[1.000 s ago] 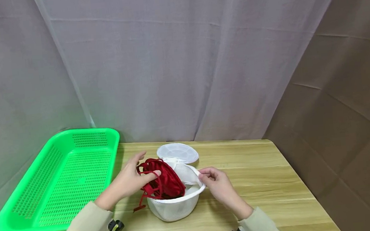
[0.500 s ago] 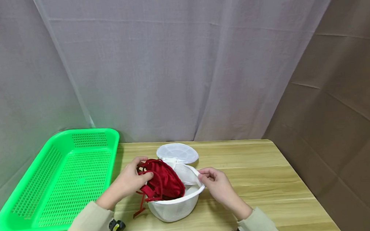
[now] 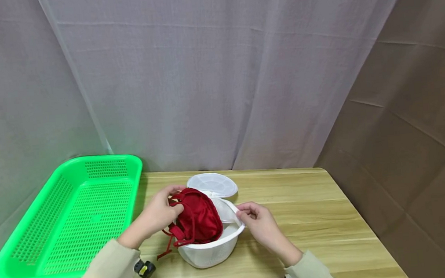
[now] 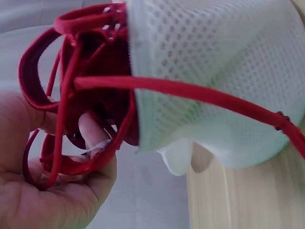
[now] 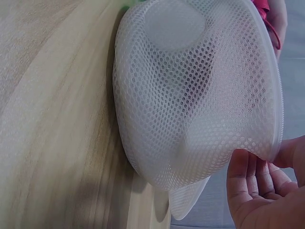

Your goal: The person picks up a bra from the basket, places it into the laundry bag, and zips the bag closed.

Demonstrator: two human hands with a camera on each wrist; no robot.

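A red satin bra (image 3: 201, 218) with thin straps lies partly inside a white mesh laundry bag (image 3: 208, 254), its straps hanging over the near rim. My left hand (image 3: 159, 217) grips the bra at its left side; in the left wrist view the straps (image 4: 59, 138) loop around my curled fingers. On the other side, my right hand (image 3: 261, 224) pinches the zippered rim of the bag between thumb and fingers, as the right wrist view of the mesh wall (image 5: 195, 105) also shows. The bag's round lid (image 3: 212, 185) is folded back behind it. Part of the bag's inside is hidden by the bra.
A large green plastic basket (image 3: 137, 195) stands to the left on the wooden table (image 3: 306, 233). Grey cloth (image 3: 185, 80) hangs along the back, and brown cloth (image 3: 413, 140) closes the right side.
My left hand has shifted slightly right with the bra, and its fingers have closed more on it. The bra sits a little further over the bag. The right hand keeps its hold on the rim.
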